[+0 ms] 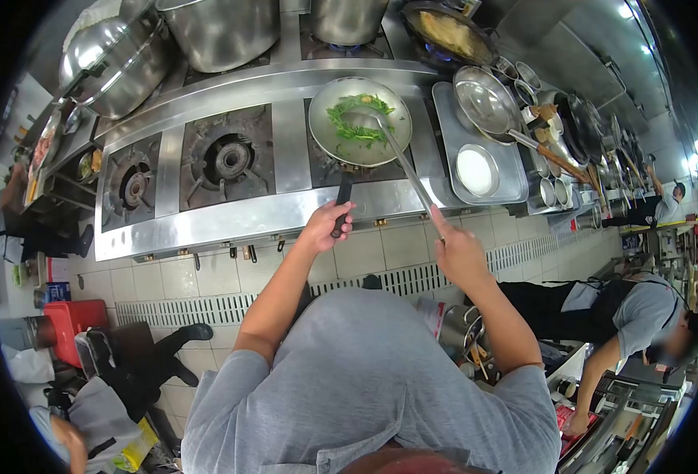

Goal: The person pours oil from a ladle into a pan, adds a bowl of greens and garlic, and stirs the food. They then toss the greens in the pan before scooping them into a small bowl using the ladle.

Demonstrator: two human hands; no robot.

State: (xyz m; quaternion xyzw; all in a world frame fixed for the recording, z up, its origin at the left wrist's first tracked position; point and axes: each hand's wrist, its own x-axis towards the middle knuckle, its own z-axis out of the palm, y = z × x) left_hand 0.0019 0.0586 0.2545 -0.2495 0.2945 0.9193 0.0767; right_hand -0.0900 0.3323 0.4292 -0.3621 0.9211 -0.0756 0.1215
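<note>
At a steel stove (207, 213), the left hand (327, 223) grips the handle of a pan (360, 120) of greens (358, 118) on the right-hand burner; the right hand (458, 253) clasps a ladle (392, 150) resting in it.

Silver pan (358, 118), green vegetables (358, 118), black handle (342, 201), red bin (73, 320)

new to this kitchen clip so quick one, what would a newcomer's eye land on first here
The steel pan of greens at the centre of the stove, gripped at its handle by the left hand while the right hand holds a ladle in it. Next, big steel pots along the back, and a person bending at the right.
</note>
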